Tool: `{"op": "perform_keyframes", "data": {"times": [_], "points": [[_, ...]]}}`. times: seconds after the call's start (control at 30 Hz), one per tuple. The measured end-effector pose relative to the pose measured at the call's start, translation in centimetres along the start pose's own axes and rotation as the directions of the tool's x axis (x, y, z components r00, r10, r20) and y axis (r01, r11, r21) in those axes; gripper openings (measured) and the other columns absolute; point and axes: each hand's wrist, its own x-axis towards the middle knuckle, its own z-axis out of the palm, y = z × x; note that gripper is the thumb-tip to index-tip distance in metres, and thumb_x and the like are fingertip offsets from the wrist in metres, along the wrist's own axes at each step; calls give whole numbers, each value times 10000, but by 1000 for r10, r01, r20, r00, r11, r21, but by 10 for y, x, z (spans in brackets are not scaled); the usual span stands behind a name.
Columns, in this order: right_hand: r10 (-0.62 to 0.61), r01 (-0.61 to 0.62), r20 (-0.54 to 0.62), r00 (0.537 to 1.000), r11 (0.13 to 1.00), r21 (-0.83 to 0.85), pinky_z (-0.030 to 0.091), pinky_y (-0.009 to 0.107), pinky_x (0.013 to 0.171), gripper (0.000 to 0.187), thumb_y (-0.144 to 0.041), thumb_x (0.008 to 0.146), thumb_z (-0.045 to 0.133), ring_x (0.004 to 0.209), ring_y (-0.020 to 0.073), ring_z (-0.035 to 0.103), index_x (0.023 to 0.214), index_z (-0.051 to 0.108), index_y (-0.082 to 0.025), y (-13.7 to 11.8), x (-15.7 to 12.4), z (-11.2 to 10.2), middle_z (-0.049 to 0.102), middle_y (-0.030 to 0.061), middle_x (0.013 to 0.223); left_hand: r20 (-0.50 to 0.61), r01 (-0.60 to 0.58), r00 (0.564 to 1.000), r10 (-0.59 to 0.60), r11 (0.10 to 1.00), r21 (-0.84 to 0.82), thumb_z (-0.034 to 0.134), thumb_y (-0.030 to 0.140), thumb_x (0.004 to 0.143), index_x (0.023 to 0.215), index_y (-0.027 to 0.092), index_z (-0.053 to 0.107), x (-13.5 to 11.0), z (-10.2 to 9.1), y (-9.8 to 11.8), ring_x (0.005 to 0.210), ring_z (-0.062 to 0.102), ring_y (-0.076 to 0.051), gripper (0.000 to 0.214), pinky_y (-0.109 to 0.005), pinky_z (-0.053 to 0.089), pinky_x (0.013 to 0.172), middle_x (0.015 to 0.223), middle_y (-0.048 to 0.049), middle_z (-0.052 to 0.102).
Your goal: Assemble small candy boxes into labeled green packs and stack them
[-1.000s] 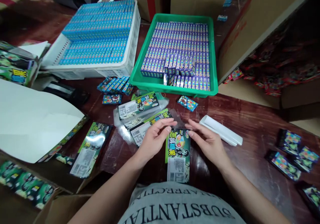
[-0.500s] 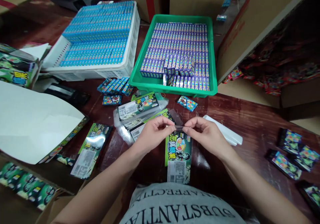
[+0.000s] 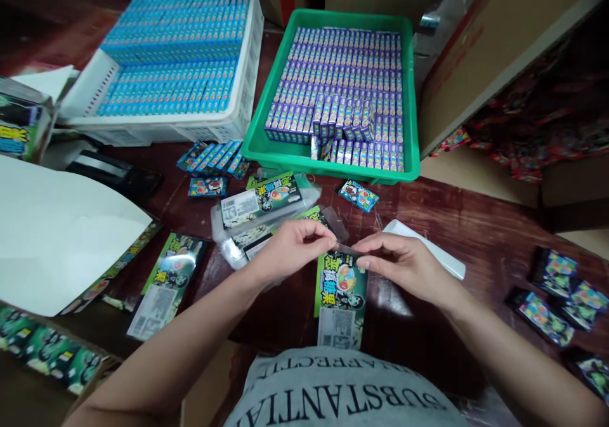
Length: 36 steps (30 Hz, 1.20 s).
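Observation:
A green and black printed plastic bag with a pale label hangs upright between my hands, in front of my shirt. My left hand pinches the left end of its clear top edge between thumb and forefinger. At the right end, my right hand is closed on the same edge, thumb below and fingers above. More printed bags lie overlapped beyond my left hand, partly covered by it. A small blue candy box lies beyond the hands. A white roll lies behind my right hand.
A green tray holds rows of purple boxes. Left of it stands a white crate with blue boxes. Small dark packs lie at right, a single printed bag at left. Cardboard boxes border the table.
My right hand has shifted slightly right and its thumb has slid lower along the bag's top edge. My left hand keeps its pinch. The camera view has tilted a little.

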Motion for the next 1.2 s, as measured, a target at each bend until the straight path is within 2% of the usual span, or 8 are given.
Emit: {"op": "perform_keyframes", "data": {"times": [0.2,0.33,0.43,0.63,0.8,0.93,1.03,1.2], "points": [[-51,51,75,996,999,-1,539,351,958,216,-344,864,783,1053,190,700,1065,761,-265,1,-4,-6,751,42,1131,125,-106,987,103,994,14,742,316,854,897,213,786,-5,-7,2,1002,717,-182,121,-337,526,948,1062,-44,791],[123,-124,33,992,992,13,544,291,739,188,-401,899,724,789,149,676,937,739,-216,-8,5,-2,745,22,888,80,-48,996,42,997,67,711,336,874,835,196,755,-1,-4,12,788,687,-145,152,-289,526,760,861,-24,776],[217,-217,1,976,976,16,507,265,635,233,-429,903,704,678,128,625,858,725,-201,-15,12,-1,724,10,796,45,-27,999,23,995,96,709,338,866,816,195,748,1,-2,15,753,676,-148,156,-285,514,721,821,-21,769],[41,-41,0,999,995,-87,561,318,739,221,-445,905,703,806,177,692,931,777,-238,-21,2,-5,779,36,922,94,-140,987,128,980,138,693,386,891,918,242,783,-9,-5,9,885,713,-176,172,-321,532,836,962,-22,794],[58,-63,-46,997,991,-119,553,305,715,187,-405,907,701,757,165,677,909,752,-225,-17,1,-3,763,26,865,22,-137,991,136,973,183,674,390,898,857,215,759,-5,0,10,759,679,-160,199,-290,518,704,826,-23,769],[-1,-5,-33,999,983,-186,552,297,726,160,-372,920,685,771,167,688,912,764,-233,-16,0,-6,764,20,871,116,-230,970,212,955,186,683,377,908,901,240,785,-5,-3,14,890,724,-179,170,-321,549,836,963,-28,799],[-48,53,28,998,968,-246,564,285,743,164,-369,931,683,793,162,712,1006,785,-264,-17,-7,-13,784,11,925,184,-319,941,285,927,195,697,351,910,986,276,799,-12,-7,16,992,733,-182,148,-333,542,939,1070,-19,799],[-17,17,1,1000,986,-164,604,307,797,253,-390,889,742,855,183,739,1111,765,-270,-16,-20,-19,794,21,996,122,-279,959,255,927,253,714,315,897,1094,308,783,-20,-7,15,981,742,-173,209,-315,556,923,1087,-1,800]]}}
